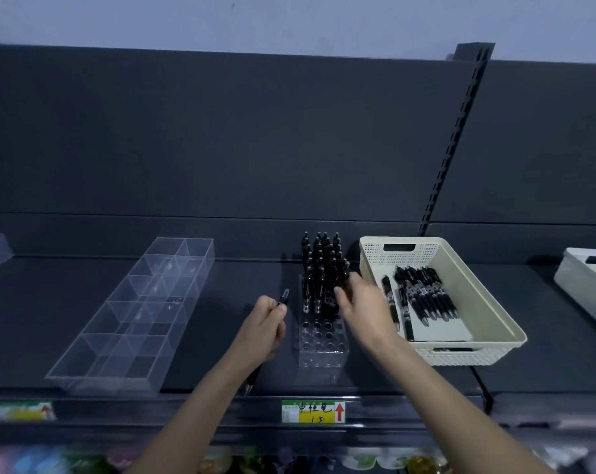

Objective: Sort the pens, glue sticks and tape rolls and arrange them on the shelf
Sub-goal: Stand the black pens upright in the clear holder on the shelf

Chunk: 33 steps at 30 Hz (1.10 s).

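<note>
Nearest me, past the price label (313, 411) on the shelf (221, 354) lip, my left hand (265, 325) is curled round a black pen (284, 297) whose tip pokes out below my palm, toward the front edge. If that grip loosens, I judge the pen would slide out and drop off the front.

The greater risk sits just beyond. The clear holder (323, 340) has its near holes unfilled and its far rows packed with standing pens (322, 265), so a careless nudge from my right hand (363, 304) could tip the block or knock the neighbours askew.

That hand reaches in from the right, the forearm slanting past the near corner of the cream basket (495, 316), fingers bent toward the standing pens. Blur hides whether they pinch one or merely touch — I cannot tell. My left wrist is cocked, knuckles up.

Right of the holder, the basket holds the loose pens (423, 295) left to sort. To the left lies a clear divided tray (119, 381).
</note>
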Available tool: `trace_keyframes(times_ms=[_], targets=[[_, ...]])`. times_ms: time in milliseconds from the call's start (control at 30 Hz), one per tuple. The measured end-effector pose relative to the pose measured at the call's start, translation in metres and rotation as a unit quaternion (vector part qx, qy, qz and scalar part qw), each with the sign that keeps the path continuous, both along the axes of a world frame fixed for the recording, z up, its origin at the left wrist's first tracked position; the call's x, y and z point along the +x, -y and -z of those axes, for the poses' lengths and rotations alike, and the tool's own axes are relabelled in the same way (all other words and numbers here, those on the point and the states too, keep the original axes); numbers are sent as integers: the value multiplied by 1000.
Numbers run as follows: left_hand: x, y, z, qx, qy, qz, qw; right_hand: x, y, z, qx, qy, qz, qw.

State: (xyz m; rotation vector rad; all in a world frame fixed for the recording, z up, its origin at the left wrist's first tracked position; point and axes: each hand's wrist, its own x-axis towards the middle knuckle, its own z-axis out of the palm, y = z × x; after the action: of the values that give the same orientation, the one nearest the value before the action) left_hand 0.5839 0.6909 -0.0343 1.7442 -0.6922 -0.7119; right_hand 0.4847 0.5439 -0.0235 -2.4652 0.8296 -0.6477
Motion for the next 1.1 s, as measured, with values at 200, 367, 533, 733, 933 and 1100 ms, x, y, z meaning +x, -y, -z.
trace_keyframes(times_ms=[200, 367, 533, 733, 933, 1100], targets=[[4, -8, 0, -45, 68, -7, 997, 6, -8, 9, 26, -26, 16, 999], [6, -9, 0, -58, 50, -24, 997, 9, -8, 11, 36, -39, 32, 998], [1, -2, 2, -51, -13, -9, 999, 8, -4, 14, 50, -41, 35, 997], [-9, 7, 8, -85, -29, -8, 996, -9, -9, 7, 124, 66, 41, 989], [-26, 22, 6, -109, -37, 11, 993, -21, -27, -3, 219, 94, -27, 971], [-22, 28, 9, -68, 86, 2, 994, -26, -14, -11, 246, 109, 5, 963]])
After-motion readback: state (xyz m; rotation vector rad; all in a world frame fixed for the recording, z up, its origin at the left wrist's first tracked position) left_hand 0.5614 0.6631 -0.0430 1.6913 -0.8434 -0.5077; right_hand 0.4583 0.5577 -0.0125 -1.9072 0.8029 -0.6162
